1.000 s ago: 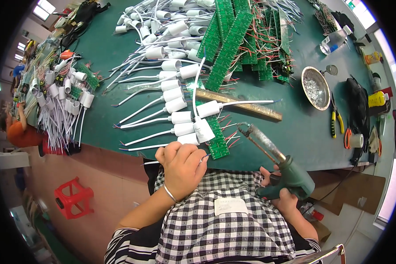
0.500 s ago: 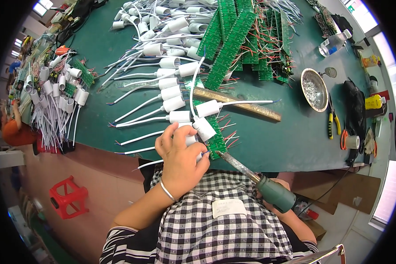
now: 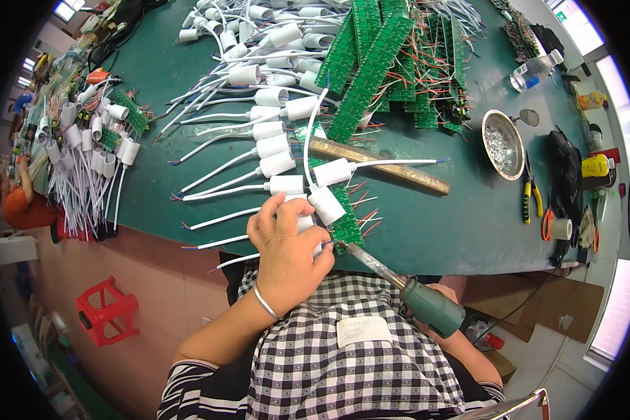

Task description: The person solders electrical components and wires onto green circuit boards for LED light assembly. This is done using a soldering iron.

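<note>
one lg green table [image 3: 441,238] spans most of the view, w/ a heap of white sockets & cables [image 3: 283,35] at the far side and a pile of circuit boards [image 3: 371,77] just r. of it. brass-coloured bar [image 3: 399,171] lies slantwise nr the middle. soldering gun [image 3: 432,308] is gripped in r. hand [image 3: 446,291], its fingers mostly hidden behind the gun's body. l. hand [image 3: 287,259] bends over the near end of a socket row [image 3: 287,184], thumb & index closed on a held socket [image 3: 318,249], other fingers curled over the next one. work board [image 3: 347,227] lies just r. of l. fingertips; can't tell if they touch it. blue wire [image 3: 328,243] runs from betw. thumb & index to the board's l. edge, gun's tip [image 3: 339,244] right by its end.
</note>
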The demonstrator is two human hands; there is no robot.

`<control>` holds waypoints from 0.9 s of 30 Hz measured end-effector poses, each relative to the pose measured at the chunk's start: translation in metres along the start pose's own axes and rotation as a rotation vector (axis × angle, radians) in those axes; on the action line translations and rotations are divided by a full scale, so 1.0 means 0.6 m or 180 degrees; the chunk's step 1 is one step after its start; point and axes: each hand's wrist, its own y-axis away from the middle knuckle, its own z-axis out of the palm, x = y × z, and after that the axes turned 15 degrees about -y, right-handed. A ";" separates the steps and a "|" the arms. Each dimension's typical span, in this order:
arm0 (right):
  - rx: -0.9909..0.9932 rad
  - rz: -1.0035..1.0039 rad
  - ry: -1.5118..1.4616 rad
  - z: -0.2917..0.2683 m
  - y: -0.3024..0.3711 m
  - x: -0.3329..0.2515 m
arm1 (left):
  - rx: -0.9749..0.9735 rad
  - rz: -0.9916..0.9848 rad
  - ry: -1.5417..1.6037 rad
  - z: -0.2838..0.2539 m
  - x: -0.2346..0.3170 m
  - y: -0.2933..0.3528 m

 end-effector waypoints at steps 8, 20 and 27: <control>-0.0111 -0.0608 0.0839 -0.010 -0.025 -0.033 | 0.0066 0.0031 -0.0011 0.005 -0.001 0.000; 0.0352 0.0627 -0.0493 -0.005 -0.020 -0.049 | 0.0041 0.0059 -0.0034 0.001 -0.001 0.000; 0.0296 0.0393 -0.0369 -0.004 -0.031 -0.056 | 0.0266 0.0170 -0.0045 0.007 -0.004 0.005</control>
